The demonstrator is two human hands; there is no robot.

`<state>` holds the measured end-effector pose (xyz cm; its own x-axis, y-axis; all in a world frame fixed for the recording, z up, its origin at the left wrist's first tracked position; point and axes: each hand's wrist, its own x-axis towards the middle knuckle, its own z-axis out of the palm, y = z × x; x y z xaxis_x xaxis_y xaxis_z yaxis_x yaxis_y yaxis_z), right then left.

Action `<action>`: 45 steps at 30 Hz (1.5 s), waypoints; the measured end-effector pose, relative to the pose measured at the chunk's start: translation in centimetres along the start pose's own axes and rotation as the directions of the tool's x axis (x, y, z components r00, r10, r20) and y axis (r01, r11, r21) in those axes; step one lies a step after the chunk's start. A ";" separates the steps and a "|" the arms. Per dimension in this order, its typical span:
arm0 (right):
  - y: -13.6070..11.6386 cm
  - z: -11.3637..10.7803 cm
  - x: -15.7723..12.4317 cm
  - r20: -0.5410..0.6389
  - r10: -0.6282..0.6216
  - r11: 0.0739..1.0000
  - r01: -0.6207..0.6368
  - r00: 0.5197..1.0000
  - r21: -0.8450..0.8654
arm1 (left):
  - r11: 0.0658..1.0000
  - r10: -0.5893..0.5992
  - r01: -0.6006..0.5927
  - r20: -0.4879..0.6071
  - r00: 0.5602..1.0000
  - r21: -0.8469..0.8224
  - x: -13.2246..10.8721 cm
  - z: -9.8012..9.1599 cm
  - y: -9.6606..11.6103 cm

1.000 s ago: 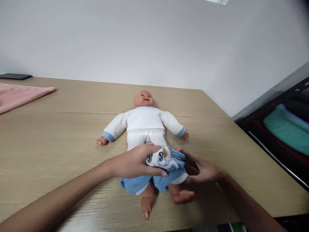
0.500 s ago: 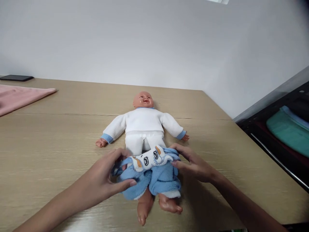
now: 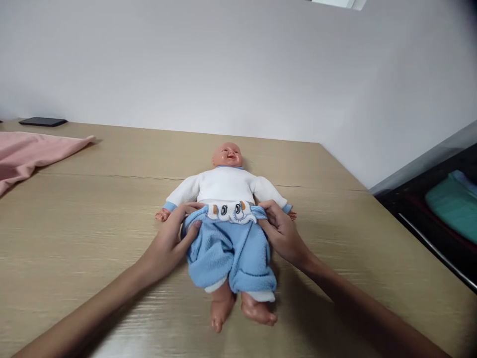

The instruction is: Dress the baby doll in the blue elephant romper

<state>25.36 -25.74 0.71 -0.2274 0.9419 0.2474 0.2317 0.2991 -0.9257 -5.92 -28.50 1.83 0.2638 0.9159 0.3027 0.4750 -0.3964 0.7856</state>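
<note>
A baby doll (image 3: 227, 155) lies on its back on the wooden table, head away from me. It wears a white top (image 3: 229, 185) with blue cuffs. Light blue overalls (image 3: 216, 243) cover its legs up to the waist, and bare feet stick out below the hems. Across the top of the overalls runs a white panel with stitched eyes and orange patches, partly folded. My left hand (image 3: 177, 233) pinches the overalls at the left side of the waist. On the right side, my right hand (image 3: 281, 228) grips the waist edge, its fingertips partly hidden by the cloth.
A pink cloth (image 3: 37, 154) lies on the table at the left, with a dark phone-like slab (image 3: 42, 122) behind it. Beyond the table's right edge, a green cloth (image 3: 452, 206) rests on something black. A pale wall stands behind the table (image 3: 122, 159).
Both hands have moved up the doll's body, drawing the overalls from its thighs to its waist. The white legwear is now covered. The view has shifted slightly.
</note>
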 end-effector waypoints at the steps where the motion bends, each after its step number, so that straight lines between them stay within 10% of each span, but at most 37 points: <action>1: 0.1 0.1 0.2 -0.026 -0.013 1.000 0.013 1.000 -0.027 | 1.000 -0.028 0.028 -0.011 1.000 -0.007 0.6 0.2 -0.5; 10: 2.5 0.7 4.1 -0.093 0.078 0.995 -0.083 0.993 -0.051 | 0.946 -0.170 0.168 0.018 0.985 -0.277 6.6 1.9 -3.1; 16: 1.3 0.4 4.0 -0.115 -0.071 0.992 0.058 0.991 -0.116 | 0.987 -0.035 0.018 -0.104 0.994 -0.161 6.2 1.7 -3.5; 23: 3.0 0.3 6.5 -0.106 0.131 0.987 -0.120 0.986 0.103 | 0.910 -0.178 0.158 -0.017 0.984 -0.384 8.8 2.3 -4.9; 27: 3.3 -1.3 6.1 0.013 0.155 0.983 -0.155 0.988 0.097 | 0.902 -0.132 0.191 0.174 0.976 -0.387 9.0 0.5 -5.9; 31: 3.3 -4.4 4.7 0.226 0.155 0.986 -0.166 0.962 0.031 | 0.911 -0.030 0.228 0.496 0.868 -0.345 7.9 -3.1 -7.2; 36: 3.3 -6.8 4.4 0.435 0.067 0.975 0.034 0.898 -0.219 | 0.973 0.010 0.118 0.553 0.833 -0.197 7.4 -4.4 -7.9; 39: 3.8 -5.9 4.4 0.365 0.043 0.977 0.037 0.930 -0.210 | 0.966 0.024 0.120 0.542 0.840 -0.229 7.4 -3.3 -7.6; 45: 5.0 -1.4 3.6 -0.139 0.138 0.990 -0.133 0.981 0.047 | 0.867 0.033 0.195 0.441 0.897 -0.460 7.1 -1.4 -6.5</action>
<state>27.07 -20.69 -2.60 -0.0595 0.9862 0.1544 0.2149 0.1637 -0.9628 -8.29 -19.38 -0.41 0.6226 0.7803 0.0591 0.0770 -0.1362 0.9877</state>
